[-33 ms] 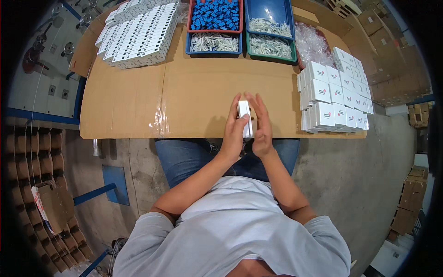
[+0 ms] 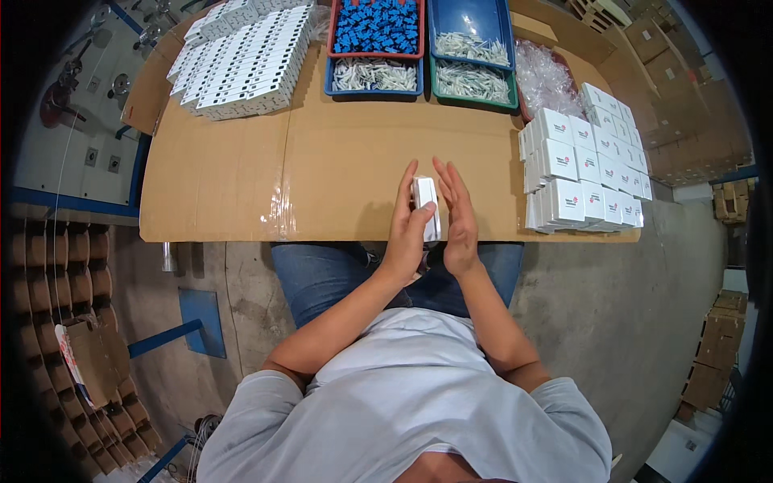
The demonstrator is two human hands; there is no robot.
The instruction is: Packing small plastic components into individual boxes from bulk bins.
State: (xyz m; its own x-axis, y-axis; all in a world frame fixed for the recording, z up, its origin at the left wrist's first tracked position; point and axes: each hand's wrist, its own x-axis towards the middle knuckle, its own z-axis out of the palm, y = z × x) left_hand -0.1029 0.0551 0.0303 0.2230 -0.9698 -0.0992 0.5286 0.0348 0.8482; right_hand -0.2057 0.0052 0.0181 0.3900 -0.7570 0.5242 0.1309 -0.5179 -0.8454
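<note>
Over the near edge of the board, my left grip [image 2: 407,231] is clasped around a small white box of smooth, slightly shiny card [image 2: 427,191], the thumb laid along its narrow side. My right grip [image 2: 460,233] holds nothing: its fingers stand straight and its palm faces the box, very near it; whether they touch I cannot tell. The box is slim and crisp-edged, its narrow side toward me and its long direction pointing away from my body. My left thumb and fingers hide part of it, and I cannot tell whether it rests on anything. Under it spreads the surface [image 2: 213,177], covered in flat brown cardboard with a glossy strip of clear tape.

Farther off, a red plastic tray [image 2: 376,55] of small blue pieces overlaps a blue plastic tray [image 2: 373,95] of slender whitish pieces. Beside them, a deep-blue plastic tray [image 2: 467,22], partly filled with similar pale pieces, overlaps a green plastic tray [image 2: 477,102] of more. Crinkled clear plastic bags [image 2: 543,76] lie heaped to the right. Nearer me on that side stands a stepped stack of white square-faced boxes [image 2: 576,165]; at far left, tight rows of white cartons [image 2: 245,68] fill the corner.
</note>
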